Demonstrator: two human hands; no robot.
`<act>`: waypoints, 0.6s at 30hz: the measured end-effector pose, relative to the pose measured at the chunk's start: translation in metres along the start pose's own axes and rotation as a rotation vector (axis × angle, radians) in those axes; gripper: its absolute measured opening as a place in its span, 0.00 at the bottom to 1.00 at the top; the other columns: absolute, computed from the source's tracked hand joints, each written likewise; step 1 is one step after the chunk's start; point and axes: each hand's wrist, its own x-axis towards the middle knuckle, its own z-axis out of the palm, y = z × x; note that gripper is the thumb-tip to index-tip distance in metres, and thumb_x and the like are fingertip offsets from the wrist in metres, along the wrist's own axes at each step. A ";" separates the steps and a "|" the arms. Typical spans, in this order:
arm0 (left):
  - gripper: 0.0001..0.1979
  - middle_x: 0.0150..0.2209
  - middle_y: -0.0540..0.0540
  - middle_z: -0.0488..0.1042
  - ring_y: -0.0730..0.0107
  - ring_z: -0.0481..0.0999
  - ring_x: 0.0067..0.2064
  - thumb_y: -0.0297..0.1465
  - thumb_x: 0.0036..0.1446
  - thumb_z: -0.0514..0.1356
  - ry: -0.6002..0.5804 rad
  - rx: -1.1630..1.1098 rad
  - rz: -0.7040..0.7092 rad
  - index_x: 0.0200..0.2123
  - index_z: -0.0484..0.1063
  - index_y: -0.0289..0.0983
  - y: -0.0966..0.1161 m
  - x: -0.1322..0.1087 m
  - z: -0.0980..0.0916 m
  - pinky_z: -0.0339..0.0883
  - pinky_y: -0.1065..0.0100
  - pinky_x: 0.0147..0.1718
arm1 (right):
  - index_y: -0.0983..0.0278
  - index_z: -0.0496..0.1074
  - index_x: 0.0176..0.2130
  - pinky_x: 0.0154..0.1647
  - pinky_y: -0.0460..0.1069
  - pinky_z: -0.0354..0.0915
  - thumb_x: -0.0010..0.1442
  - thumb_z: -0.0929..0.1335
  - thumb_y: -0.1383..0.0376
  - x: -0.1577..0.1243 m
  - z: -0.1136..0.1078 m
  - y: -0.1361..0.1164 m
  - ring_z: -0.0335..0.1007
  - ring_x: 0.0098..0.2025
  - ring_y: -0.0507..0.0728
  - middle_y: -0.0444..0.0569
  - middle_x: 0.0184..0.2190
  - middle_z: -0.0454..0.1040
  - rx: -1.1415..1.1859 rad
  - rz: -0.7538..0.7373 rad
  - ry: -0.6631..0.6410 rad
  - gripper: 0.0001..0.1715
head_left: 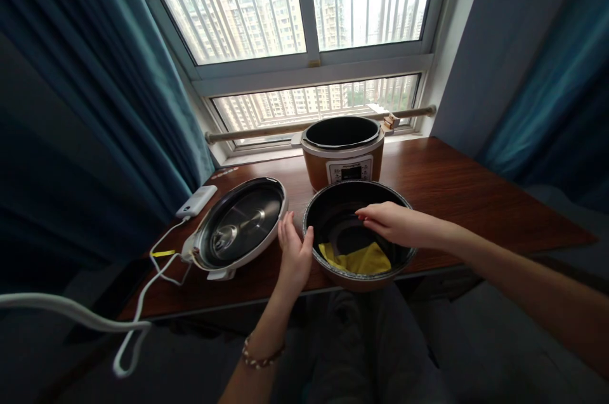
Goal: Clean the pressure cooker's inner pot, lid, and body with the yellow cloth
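Round black-lined metal cooking pot (333, 217) with a speckled silvery rim stood at the near edge of a glossy reddish-brown wooden table (457, 179), directly in front of the person. A crumpled yellow cloth (364, 260) lay inside it, along the near part of the inner wall.

The right hand (385, 220) reached over the pot's right rim into its mouth, palm turned downward, fingers drawn close together and pointing left. It was above the cloth and apart from it; whether the fingertips touched the lining or pinched anything could not be told. The left hand (295, 255) was beside the pot's left rim, fingers extended and loosely spread, thumb at the rim; whether it pressed on the metal was unclear. A braided brown-and-white bracelet (263, 354) circled the left wrist.

Just behind the pot stood a golden-brown cooker body (318, 166) with a white upper band, its dark mouth uncovered and a white-bordered control panel (351, 170) facing the person. To the left, near the left fingertips, a round white-edged lid (247, 220) lay with its shiny dark inner face up. Farther left were a white rectangular device (196, 201) and a white cable (71, 311) that looped past the table's edge.
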 end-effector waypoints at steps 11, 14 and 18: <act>0.19 0.54 0.43 0.68 0.68 0.67 0.53 0.33 0.62 0.46 -1.347 0.177 0.524 0.52 0.66 0.35 0.096 0.015 0.012 0.59 0.69 0.52 | 0.67 0.66 0.49 0.59 0.60 0.52 0.62 0.61 0.67 -0.078 0.089 -0.007 0.62 0.53 0.57 0.52 0.46 0.71 -0.095 -0.122 0.673 0.16; 0.19 0.51 0.46 0.70 0.71 0.70 0.51 0.29 0.60 0.48 -1.679 0.328 0.388 0.52 0.67 0.35 0.097 0.028 0.032 0.61 0.75 0.47 | 0.66 0.66 0.49 0.58 0.59 0.55 0.62 0.61 0.68 -0.075 0.091 -0.005 0.65 0.49 0.56 0.51 0.45 0.72 -0.123 -0.135 0.694 0.15; 0.13 0.35 0.47 0.78 0.65 0.75 0.39 0.34 0.55 0.55 -1.708 0.758 0.160 0.38 0.76 0.36 0.080 0.044 0.050 0.66 0.70 0.38 | 0.64 0.68 0.47 0.55 0.58 0.57 0.61 0.63 0.68 -0.076 0.091 -0.001 0.66 0.47 0.56 0.49 0.43 0.73 -0.117 -0.157 0.718 0.14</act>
